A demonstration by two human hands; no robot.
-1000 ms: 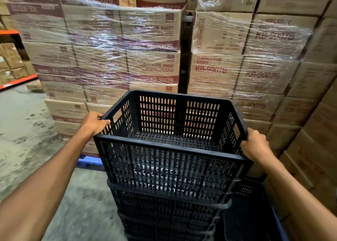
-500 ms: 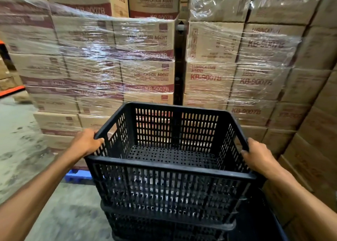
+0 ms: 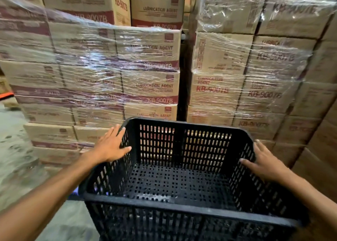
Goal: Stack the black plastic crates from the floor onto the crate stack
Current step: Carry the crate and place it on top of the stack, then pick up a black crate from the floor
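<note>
A black plastic crate (image 3: 182, 206) with slotted walls fills the lower middle of the head view, empty inside. The stack beneath it is hidden below the frame edge. My left hand (image 3: 111, 146) lies flat against the crate's left rim with its fingers spread. My right hand (image 3: 264, 164) rests the same way on the right rim, fingers apart, not curled around the edge.
Shrink-wrapped pallets of brown cartons (image 3: 113, 80) marked "Lubrication Agent" rise close behind the crate, with more cartons (image 3: 255, 73) to the right. A dark gap (image 3: 183, 76) splits the two pallets. Grey concrete floor (image 3: 14, 167) shows on the left.
Both hands have let go of the crate's rims and now lie open against its sides. The crate sits lower in view, and the stack below has dropped out of frame.
</note>
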